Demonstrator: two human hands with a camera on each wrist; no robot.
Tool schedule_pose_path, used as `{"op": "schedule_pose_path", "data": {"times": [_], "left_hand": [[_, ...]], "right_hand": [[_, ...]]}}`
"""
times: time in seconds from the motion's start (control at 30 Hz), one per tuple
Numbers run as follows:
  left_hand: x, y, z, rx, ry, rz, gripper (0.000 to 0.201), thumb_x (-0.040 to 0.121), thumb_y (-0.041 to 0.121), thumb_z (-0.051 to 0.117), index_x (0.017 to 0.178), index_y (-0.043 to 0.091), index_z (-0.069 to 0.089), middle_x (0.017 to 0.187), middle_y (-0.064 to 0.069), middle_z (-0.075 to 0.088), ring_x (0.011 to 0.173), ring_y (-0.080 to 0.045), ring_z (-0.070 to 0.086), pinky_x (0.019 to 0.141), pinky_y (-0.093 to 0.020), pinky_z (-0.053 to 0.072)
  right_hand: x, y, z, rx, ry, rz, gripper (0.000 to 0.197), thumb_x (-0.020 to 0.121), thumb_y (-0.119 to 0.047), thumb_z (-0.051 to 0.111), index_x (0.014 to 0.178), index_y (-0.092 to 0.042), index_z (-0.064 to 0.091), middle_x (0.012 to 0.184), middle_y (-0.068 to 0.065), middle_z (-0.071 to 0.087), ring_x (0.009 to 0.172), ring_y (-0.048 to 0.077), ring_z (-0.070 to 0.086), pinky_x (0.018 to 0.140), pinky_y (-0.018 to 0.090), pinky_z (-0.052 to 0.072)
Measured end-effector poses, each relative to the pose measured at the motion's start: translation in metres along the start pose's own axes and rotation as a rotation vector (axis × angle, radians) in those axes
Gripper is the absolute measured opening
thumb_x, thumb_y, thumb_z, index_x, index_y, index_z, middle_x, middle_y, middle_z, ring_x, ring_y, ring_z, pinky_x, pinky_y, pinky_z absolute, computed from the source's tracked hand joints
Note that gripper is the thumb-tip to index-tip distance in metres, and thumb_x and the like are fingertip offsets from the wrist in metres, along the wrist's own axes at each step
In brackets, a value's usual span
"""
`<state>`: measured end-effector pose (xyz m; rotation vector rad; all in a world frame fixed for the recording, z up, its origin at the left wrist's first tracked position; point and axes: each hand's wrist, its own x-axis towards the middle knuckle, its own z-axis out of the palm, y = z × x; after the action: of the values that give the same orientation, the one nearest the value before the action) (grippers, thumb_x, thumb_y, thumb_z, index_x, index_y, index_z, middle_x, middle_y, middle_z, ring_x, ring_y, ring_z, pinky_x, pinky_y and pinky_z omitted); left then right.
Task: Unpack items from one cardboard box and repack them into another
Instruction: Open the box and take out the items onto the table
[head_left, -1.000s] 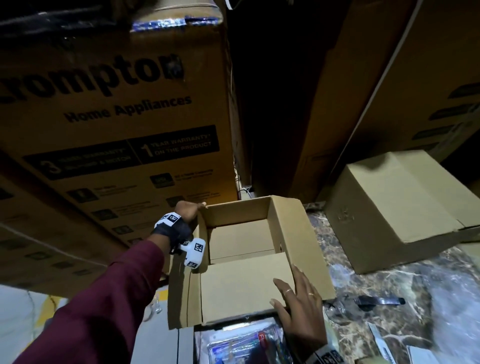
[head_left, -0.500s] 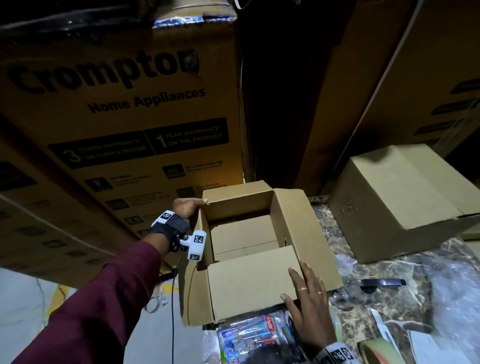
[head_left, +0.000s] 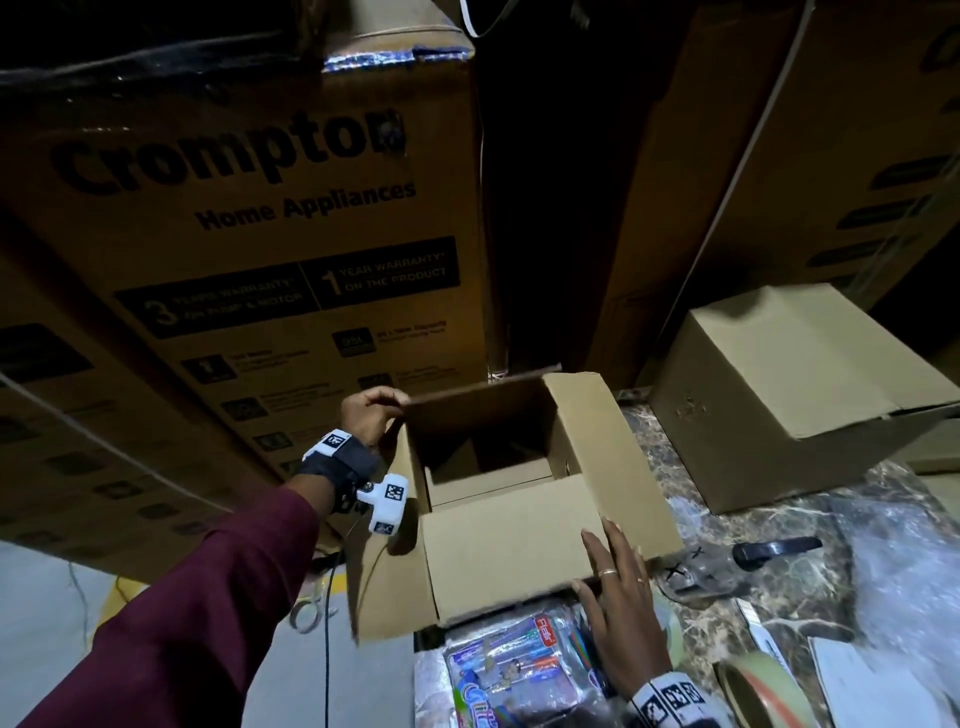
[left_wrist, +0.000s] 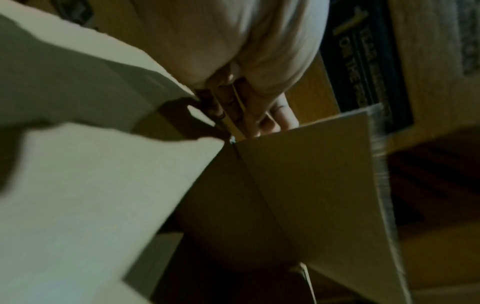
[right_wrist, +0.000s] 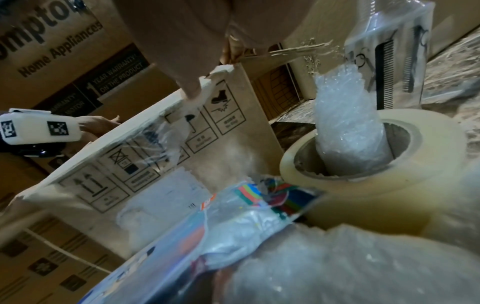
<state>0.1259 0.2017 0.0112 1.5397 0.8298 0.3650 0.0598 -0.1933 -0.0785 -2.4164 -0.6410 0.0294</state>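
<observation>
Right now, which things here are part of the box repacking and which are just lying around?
In the job:
open box
left hand gripping its far flap
right hand on its near flap
pen pack
closed box

Lying about:
tape roll
comb
bubble wrap
Crompton carton

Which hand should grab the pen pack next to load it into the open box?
Right, probably. The right hand rests on the near flap with its wrist directly over the pen pack. The left hand grips the far flap, holding the open box open.
</observation>
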Motion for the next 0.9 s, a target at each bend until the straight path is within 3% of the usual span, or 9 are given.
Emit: {"op": "schedule_pose_path", "data": {"times": [0.07,0.13,0.3,0.4,0.5,0.57,0.63,0.73,0.9], "left_hand": [[-0.011,0.003,0.001,0.076,-0.053,0.082,0.032,0.082,-0.025,0.053,0.072,-0.001,0.070,0.073,-0.003,0.073,0.074,-0.015,0.069,0.061,-0.019,0.052],[-0.015,0.004,-0.001,0.229,-0.151,0.190,0.029,0.087,-0.020,0.054,0.080,-0.001,0.076,0.083,-0.003,0.074,0.072,0.001,0.068,0.070,-0.019,0.050],[-0.003,-0.009,-0.015,0.478,-0.350,0.320,0.039,0.087,-0.017,0.058,0.086,0.013,0.082,0.101,-0.002,0.076,0.102,-0.014,0.068,0.096,-0.033,0.052],[-0.005,-0.015,-0.018,0.599,-0.468,0.385,0.030,0.088,-0.007,0.068,0.095,0.020,0.081,0.109,0.001,0.071,0.107,-0.013,0.063,0.098,-0.036,0.051],[-0.010,-0.024,-0.020,0.760,-0.552,0.422,0.017,0.092,0.025,0.074,0.107,0.031,0.076,0.121,0.007,0.062,0.113,-0.009,0.055,0.101,-0.038,0.047],[-0.013,-0.031,-0.023,0.861,-0.566,0.448,0.049,0.085,0.070,0.062,0.117,0.035,0.073,0.130,0.009,0.057,0.122,-0.011,0.050,0.106,-0.045,0.044],[-0.020,-0.032,-0.024,0.947,-0.568,0.423,0.091,0.067,0.100,0.039,0.129,0.039,0.067,0.142,0.012,0.050,0.133,-0.012,0.042,0.113,-0.048,0.036],[-0.038,-0.033,-0.022,1.127,-0.592,0.414,0.122,0.050,0.109,0.031,0.150,0.040,0.043,0.163,0.009,0.027,0.152,-0.019,0.018,0.121,-0.057,0.017],[-0.055,-0.051,-0.017,1.254,-0.615,0.439,0.144,0.041,0.107,0.043,0.161,0.036,0.009,0.170,0.006,-0.006,0.156,-0.022,-0.008,0.123,-0.057,-0.001]], "right_hand": [[0.002,0.000,0.001,-0.009,-0.023,0.014,0.060,0.099,-0.022,0.055,0.153,-0.030,0.030,0.165,-0.010,0.004,0.151,0.004,0.000,0.122,0.046,0.020],[0.003,0.001,0.000,-0.029,-0.046,-0.002,0.061,0.100,-0.023,0.053,0.154,-0.032,0.028,0.166,-0.010,0.002,0.153,0.010,0.000,0.122,0.049,0.020],[0.004,-0.005,-0.016,0.032,-0.092,0.060,0.062,0.097,-0.042,0.057,0.152,-0.042,0.027,0.165,-0.015,-0.002,0.152,0.015,0.003,0.122,0.045,0.018],[0.023,-0.001,-0.040,0.087,0.094,0.224,0.060,0.092,-0.042,0.064,0.146,-0.033,0.041,0.164,-0.006,0.014,0.145,0.020,0.021,0.115,0.045,0.026],[0.055,0.022,-0.053,0.199,0.210,0.441,0.066,0.086,-0.058,0.062,0.138,-0.017,0.051,0.150,0.011,0.041,0.134,0.032,0.042,0.110,0.046,0.036],[0.074,0.042,-0.054,0.266,0.142,0.630,0.087,0.073,-0.077,0.057,0.136,-0.018,0.052,0.137,0.009,0.055,0.124,0.030,0.053,0.106,0.045,0.042],[0.086,0.054,-0.055,0.361,0.041,0.740,0.087,0.070,-0.073,0.069,0.135,-0.019,0.051,0.128,0.008,0.063,0.115,0.029,0.060,0.101,0.044,0.048],[0.093,0.042,-0.067,0.403,0.100,0.700,0.073,0.073,-0.048,0.081,0.134,-0.018,0.052,0.123,0.011,0.067,0.108,0.029,0.063,0.097,0.042,0.051],[0.073,-0.023,-0.099,0.246,0.283,0.314,0.057,0.085,-0.030,0.076,0.136,-0.030,0.051,0.116,0.005,0.067,0.097,0.025,0.066,0.083,0.037,0.057]]}}
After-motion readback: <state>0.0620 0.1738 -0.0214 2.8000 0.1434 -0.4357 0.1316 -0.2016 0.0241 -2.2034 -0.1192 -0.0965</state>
